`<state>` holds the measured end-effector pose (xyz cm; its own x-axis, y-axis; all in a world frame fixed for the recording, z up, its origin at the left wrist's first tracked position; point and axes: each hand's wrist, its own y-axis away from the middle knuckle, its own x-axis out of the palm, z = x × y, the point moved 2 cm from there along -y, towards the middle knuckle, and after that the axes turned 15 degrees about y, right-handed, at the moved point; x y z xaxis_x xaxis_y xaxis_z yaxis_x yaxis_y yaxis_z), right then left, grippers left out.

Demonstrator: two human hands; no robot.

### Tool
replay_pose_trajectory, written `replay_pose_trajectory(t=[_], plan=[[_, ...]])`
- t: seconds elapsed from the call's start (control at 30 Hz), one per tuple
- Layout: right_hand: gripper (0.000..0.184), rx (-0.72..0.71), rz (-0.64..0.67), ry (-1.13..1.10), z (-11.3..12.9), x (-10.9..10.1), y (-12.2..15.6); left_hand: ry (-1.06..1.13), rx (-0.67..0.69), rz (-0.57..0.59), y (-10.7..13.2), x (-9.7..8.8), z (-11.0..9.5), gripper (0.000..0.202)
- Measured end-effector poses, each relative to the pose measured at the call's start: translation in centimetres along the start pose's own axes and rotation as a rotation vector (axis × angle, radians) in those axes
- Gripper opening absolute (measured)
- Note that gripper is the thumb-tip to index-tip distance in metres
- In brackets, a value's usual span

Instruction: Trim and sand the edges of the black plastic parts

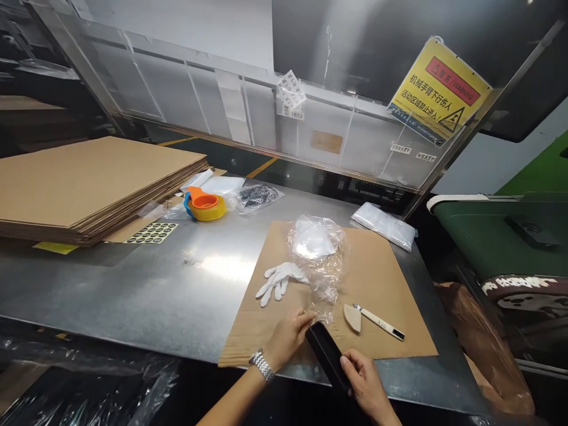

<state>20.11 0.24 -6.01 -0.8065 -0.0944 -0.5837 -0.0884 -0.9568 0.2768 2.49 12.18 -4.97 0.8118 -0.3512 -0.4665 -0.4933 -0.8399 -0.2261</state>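
Observation:
In my right hand (366,381) is a long black box-like object (327,354), held tilted over the table's front edge with the thumb on its side. My left hand (290,337), with a watch on the wrist, is closed at the object's far end. Whether its fingertips pinch the object or the edge of the clear plastic bag (326,290) is hidden. That crumpled bag lies on a cardboard sheet (377,278). A white glove (280,281) is to its left. To the right lie a pale rounded wedge (352,318) and a cream-handled knife-like tool (380,321).
Stacked cardboard (102,177) covers the left of the metal table (195,296). Near it are a tape dispenser (206,204), a sticker sheet (151,232) and a bagged dark item (257,197). A white packet (385,226) lies back right, beside a green conveyor belt (497,236).

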Motion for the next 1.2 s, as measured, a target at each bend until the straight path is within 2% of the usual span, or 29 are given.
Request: replay_pose_trajectory(t=[0.23, 0.5, 0.67, 0.77, 0.83, 0.97, 1.03, 1.1, 1.2], plan=[[0.044, -0.01, 0.022, -0.006, -1.2, 0.3, 0.3, 0.069, -0.064, 0.043, 1.3, 0.5, 0.0, 0.026], [0.035, -0.016, -0.166, 0.203, -1.3, -0.5, 0.0, 0.071, -0.048, 0.053, 1.4, 0.6, -0.5, 0.025], [0.032, 0.017, -0.301, 0.337, -0.3, 0.3, 0.5, -0.03, -0.013, -0.031, 2.9, 2.1, -1.1, 0.032], [0.026, -0.027, -0.313, 0.381, 0.9, 1.3, 0.9, -0.11, 0.015, -0.086, 3.6, 3.2, -2.0, 0.034], [0.026, -0.045, -0.312, 0.38, 1.7, 1.4, 1.0, -0.138, 0.053, -0.071, 3.9, 3.7, -3.0, 0.032], [0.037, 0.007, -0.331, 0.324, 3.0, -0.1, 0.6, -0.118, 0.15, 0.052, 4.1, 3.6, -5.7, 0.027], [0.033, 0.014, -0.325, 0.265, 3.7, -1.5, 0.4, -0.095, 0.165, 0.091, 3.7, 2.9, -7.2, 0.026], [0.021, 0.008, -0.301, 0.178, 4.5, -3.0, 0.4, -0.072, 0.159, 0.115, 2.9, 1.9, -8.6, 0.026], [0.025, 0.019, -0.224, -0.02, 5.4, -5.5, 0.7, -0.041, 0.148, 0.147, 0.9, 0.5, -10.9, 0.025]])
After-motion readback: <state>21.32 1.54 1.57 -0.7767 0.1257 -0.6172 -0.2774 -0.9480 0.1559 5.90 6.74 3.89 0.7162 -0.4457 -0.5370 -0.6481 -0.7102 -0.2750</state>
